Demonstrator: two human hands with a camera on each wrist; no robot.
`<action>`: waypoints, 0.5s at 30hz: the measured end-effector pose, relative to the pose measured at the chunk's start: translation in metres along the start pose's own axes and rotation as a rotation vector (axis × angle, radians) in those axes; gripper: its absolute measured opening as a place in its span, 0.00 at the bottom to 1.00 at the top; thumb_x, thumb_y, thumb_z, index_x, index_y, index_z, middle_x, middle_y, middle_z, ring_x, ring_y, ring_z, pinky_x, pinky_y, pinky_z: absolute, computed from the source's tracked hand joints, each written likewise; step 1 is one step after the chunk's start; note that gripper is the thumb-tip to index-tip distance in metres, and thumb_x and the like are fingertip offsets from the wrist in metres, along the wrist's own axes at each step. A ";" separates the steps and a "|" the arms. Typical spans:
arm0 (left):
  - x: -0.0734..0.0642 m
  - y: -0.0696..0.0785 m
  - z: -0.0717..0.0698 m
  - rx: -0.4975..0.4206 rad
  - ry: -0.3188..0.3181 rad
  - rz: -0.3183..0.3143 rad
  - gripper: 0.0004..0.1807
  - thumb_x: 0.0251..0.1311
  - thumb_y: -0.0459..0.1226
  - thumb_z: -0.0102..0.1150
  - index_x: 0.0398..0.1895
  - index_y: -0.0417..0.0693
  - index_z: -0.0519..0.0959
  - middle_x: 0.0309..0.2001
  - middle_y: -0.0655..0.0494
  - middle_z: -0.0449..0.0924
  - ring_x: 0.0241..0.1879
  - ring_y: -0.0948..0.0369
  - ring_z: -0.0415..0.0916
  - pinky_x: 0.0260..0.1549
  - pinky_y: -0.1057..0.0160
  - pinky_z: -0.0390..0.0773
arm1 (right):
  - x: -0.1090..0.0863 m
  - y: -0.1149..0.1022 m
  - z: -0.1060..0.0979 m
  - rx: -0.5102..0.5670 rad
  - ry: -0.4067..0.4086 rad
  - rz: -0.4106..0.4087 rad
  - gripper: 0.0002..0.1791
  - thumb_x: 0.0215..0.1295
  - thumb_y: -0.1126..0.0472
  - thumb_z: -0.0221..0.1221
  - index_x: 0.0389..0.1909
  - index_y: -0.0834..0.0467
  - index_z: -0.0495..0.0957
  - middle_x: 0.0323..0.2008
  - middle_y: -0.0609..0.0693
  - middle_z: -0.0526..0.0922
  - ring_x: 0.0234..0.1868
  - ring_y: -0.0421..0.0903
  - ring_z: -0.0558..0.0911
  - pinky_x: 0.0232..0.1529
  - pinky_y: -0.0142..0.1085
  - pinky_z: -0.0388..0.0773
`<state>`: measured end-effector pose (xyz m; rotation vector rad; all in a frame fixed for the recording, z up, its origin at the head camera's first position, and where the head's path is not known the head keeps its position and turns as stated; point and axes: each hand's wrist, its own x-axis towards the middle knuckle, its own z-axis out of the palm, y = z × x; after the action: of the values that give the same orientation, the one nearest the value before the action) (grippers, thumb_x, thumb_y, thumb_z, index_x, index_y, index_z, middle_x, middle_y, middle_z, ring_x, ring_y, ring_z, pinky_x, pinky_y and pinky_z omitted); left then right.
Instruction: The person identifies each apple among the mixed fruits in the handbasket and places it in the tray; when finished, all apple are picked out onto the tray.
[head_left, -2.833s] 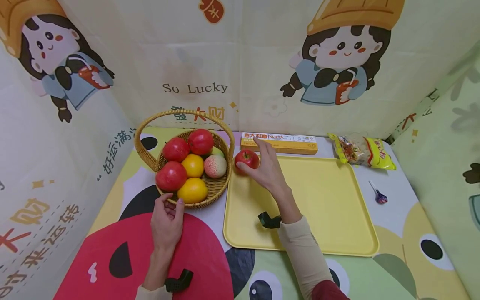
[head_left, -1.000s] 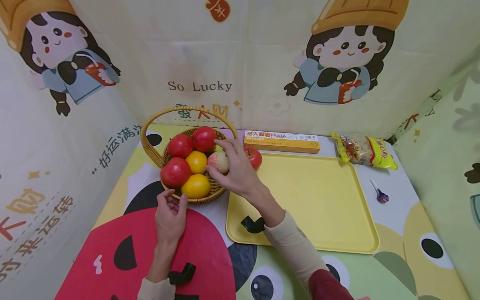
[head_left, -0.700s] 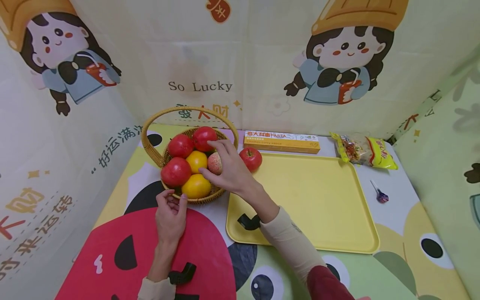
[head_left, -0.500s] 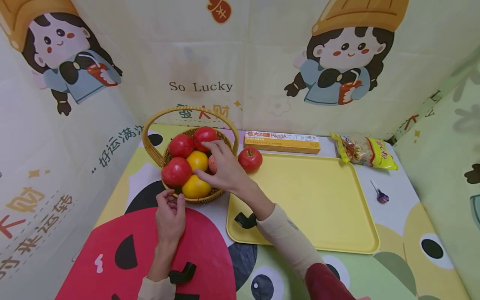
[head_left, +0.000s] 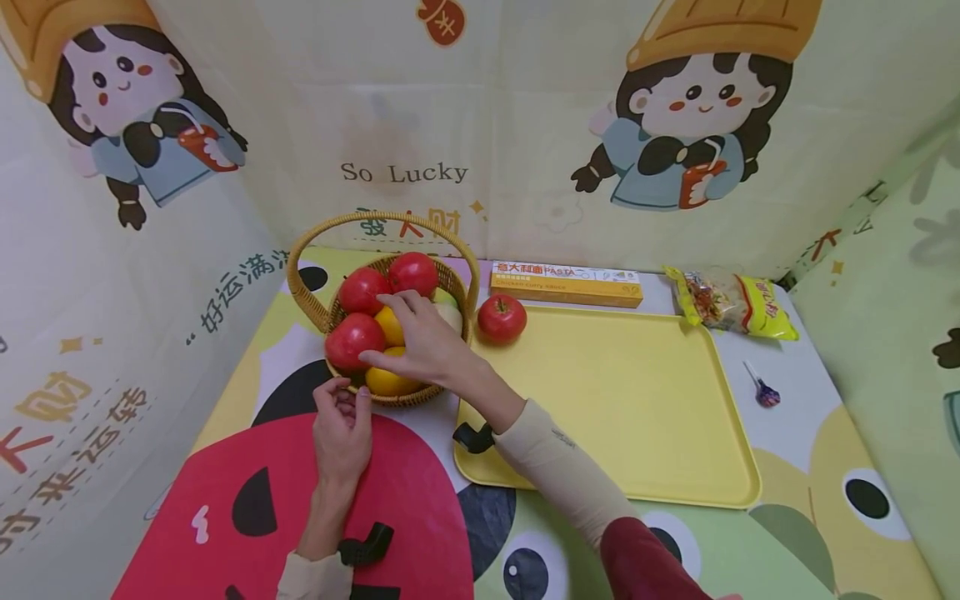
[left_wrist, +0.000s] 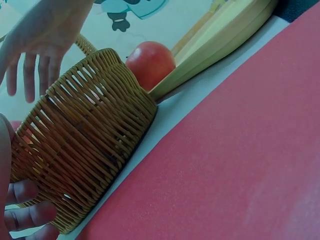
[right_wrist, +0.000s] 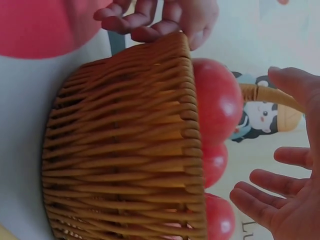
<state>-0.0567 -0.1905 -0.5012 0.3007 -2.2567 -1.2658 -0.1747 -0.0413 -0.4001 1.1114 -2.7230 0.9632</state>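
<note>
A wicker basket (head_left: 408, 400) with an arched handle holds several red fruits (head_left: 355, 342), two yellow-orange fruits (head_left: 387, 383) and paler fruit partly hidden under my right hand. My left hand (head_left: 341, 437) grips the basket's near rim, thumb over the edge and curled fingers against the outer wall. Above the fruit hovers my right hand (head_left: 423, 342), its fingers spread and nothing between them; the right wrist view shows it apart from the red fruits. A red apple (head_left: 502, 319) sits at the far left corner of the yellow tray (head_left: 615, 400).
Behind the tray lies a pasta box (head_left: 566, 285). A yellow noodle packet (head_left: 731, 304) and a lollipop (head_left: 767, 393) are to its right. Printed cloth walls (head_left: 525, 150) stand close behind the table and at both sides.
My right hand has let go of the apple at the tray's corner and moved left over the basket, passing the peach-like fruit toward the red fruits. The left hand stays at the rim.
</note>
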 end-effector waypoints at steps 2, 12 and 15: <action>0.000 0.000 0.000 -0.002 -0.002 -0.005 0.19 0.70 0.39 0.57 0.58 0.41 0.67 0.37 0.50 0.77 0.30 0.70 0.69 0.30 0.81 0.69 | 0.002 -0.001 0.002 -0.009 -0.025 0.016 0.47 0.58 0.35 0.65 0.73 0.55 0.63 0.66 0.54 0.69 0.64 0.47 0.70 0.60 0.44 0.78; 0.001 0.001 0.000 -0.004 -0.002 -0.007 0.18 0.70 0.40 0.56 0.57 0.41 0.68 0.36 0.52 0.77 0.29 0.71 0.70 0.29 0.80 0.69 | 0.009 -0.005 0.015 -0.086 -0.107 0.041 0.48 0.57 0.34 0.64 0.73 0.54 0.62 0.65 0.53 0.70 0.63 0.46 0.71 0.58 0.41 0.80; 0.001 0.001 0.000 -0.003 -0.004 -0.010 0.18 0.70 0.40 0.56 0.57 0.41 0.68 0.36 0.52 0.77 0.29 0.72 0.70 0.29 0.80 0.69 | 0.010 -0.005 0.018 -0.098 -0.123 0.047 0.48 0.58 0.34 0.64 0.73 0.54 0.61 0.66 0.52 0.69 0.64 0.46 0.70 0.59 0.40 0.79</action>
<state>-0.0575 -0.1907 -0.4994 0.3090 -2.2597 -1.2758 -0.1753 -0.0602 -0.4096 1.1302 -2.8708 0.7809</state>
